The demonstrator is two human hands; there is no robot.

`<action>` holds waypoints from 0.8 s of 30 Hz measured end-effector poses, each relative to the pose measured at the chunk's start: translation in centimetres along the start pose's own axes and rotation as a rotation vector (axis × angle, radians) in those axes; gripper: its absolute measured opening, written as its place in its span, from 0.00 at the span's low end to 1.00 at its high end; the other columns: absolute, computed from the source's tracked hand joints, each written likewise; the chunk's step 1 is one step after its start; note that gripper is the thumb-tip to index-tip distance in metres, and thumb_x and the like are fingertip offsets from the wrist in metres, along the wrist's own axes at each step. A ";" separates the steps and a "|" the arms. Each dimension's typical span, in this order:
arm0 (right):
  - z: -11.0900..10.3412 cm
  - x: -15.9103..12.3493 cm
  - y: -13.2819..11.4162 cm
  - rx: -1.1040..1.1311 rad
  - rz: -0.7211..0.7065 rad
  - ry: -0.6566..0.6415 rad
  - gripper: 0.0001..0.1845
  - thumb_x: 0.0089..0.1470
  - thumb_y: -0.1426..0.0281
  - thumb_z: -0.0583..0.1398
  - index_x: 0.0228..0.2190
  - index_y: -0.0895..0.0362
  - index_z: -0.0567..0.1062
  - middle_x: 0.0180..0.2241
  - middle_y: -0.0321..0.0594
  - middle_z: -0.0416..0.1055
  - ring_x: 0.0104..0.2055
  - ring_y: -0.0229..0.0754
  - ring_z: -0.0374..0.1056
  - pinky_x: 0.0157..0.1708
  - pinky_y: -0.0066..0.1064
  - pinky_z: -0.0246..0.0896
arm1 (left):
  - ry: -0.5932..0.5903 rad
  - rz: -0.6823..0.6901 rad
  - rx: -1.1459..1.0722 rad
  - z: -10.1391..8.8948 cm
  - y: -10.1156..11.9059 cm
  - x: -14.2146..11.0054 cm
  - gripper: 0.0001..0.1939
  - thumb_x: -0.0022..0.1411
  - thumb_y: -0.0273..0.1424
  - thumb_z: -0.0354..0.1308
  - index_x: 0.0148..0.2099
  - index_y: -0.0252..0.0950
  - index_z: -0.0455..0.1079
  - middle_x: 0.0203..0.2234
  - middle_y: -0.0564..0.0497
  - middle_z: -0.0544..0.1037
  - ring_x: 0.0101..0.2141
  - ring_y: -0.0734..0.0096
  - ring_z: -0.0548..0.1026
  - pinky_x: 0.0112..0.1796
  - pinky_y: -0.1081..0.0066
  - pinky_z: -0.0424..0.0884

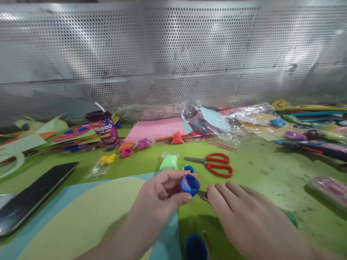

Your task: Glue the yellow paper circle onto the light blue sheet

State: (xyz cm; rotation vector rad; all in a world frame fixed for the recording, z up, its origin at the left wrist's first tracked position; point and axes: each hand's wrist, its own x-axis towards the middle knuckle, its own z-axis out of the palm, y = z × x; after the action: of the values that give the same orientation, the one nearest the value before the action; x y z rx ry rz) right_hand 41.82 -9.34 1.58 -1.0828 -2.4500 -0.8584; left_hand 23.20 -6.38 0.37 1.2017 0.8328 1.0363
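Between the thumb and fingers of my left hand (159, 198), a small blue cup (190, 185) with light and reddish streaks on its side is held, its hollow facing up. My right hand (241, 213) is closed round a tool; only a short thin metal blade (202, 195) shows, its tip at the cup's right side. Whether the blade touches the cup I cannot tell. A second small blue round piece (188, 168) lies just beyond the cup. Below, near the front edge of view, stands a larger dark blue cup-shaped piece (196, 248).
Red-handled scissors (218, 164) and a bag of pale green clay (168, 162) lie behind my hands. Yellow and blue paper (94, 213) spreads under my left arm. A black phone (35, 198) is at left, near a drink cup (104, 130). A perforated metal panel (217, 54) closes the back.
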 end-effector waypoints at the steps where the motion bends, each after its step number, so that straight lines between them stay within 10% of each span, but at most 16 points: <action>1: 0.1 0.1 0.0 -0.002 0.003 0.000 0.15 0.39 0.84 0.48 0.29 0.55 0.62 0.21 0.34 0.66 0.21 0.40 0.61 0.22 0.33 0.47 | 0.001 0.004 0.004 0.0 0.0 0.0 0.16 0.49 0.29 0.64 0.42 0.36 0.69 0.38 0.48 0.78 0.42 0.64 0.74 0.44 0.66 0.69; 24: 0.3 0.3 0.1 -0.081 -0.028 0.031 0.11 0.46 0.83 0.48 0.28 0.57 0.65 0.21 0.36 0.66 0.21 0.40 0.63 0.21 0.30 0.53 | -0.107 0.002 0.205 0.0 0.4 -0.1 0.12 0.53 0.33 0.60 0.41 0.36 0.69 0.35 0.49 0.77 0.38 0.65 0.74 0.42 0.66 0.69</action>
State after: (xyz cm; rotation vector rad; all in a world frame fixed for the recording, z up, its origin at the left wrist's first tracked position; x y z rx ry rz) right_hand 41.65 -8.92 1.59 -1.0565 -2.4291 -0.9834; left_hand 23.07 -6.49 0.72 1.4186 0.8695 0.8955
